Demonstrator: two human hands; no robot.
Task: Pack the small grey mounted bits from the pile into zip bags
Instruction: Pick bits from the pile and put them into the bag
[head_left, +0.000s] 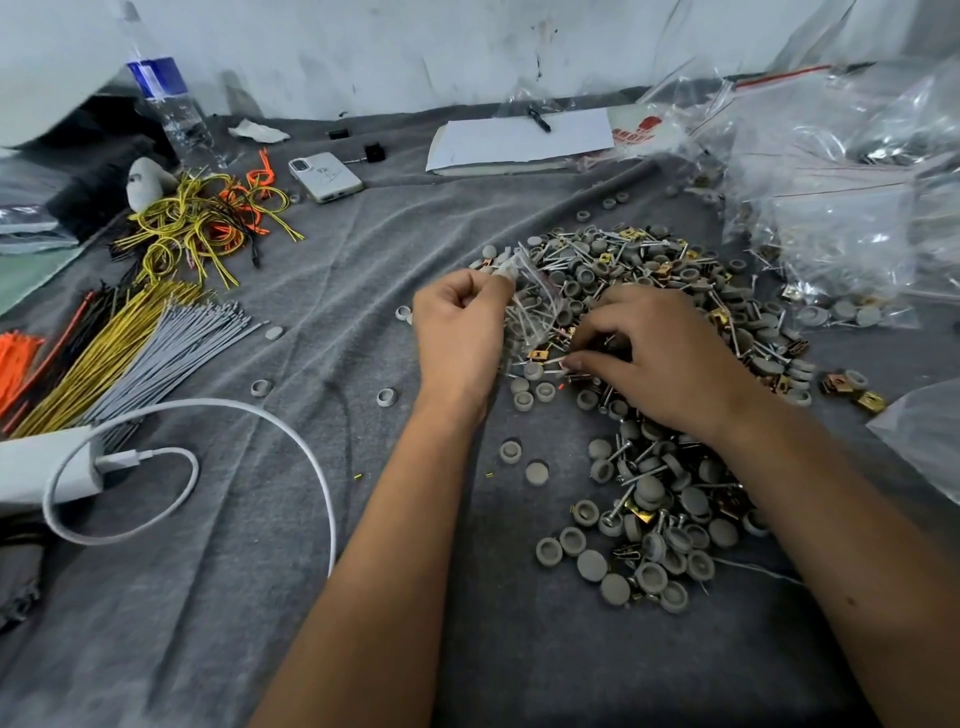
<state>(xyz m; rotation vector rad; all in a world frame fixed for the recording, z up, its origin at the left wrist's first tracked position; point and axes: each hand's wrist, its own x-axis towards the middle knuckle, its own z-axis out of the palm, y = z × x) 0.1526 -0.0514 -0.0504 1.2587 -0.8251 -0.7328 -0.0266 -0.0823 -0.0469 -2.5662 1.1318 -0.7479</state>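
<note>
A wide pile of small grey round bits (649, 499), mixed with screws and brass clips, covers the grey cloth at centre right. My left hand (457, 327) holds a small clear zip bag (535, 301) by its top edge, over the pile's left side. A few pieces lie inside the bag. My right hand (660, 353) rests on the pile just right of the bag, fingers curled down among the pieces; whether they pinch one is hidden.
Filled clear zip bags (841, 208) heap at the right. Bundles of coloured cable ties (124, 338) lie left, with a white charger and cable (171, 462). A phone (324, 176), a water bottle (171, 109) and a notebook (519, 140) sit at the back.
</note>
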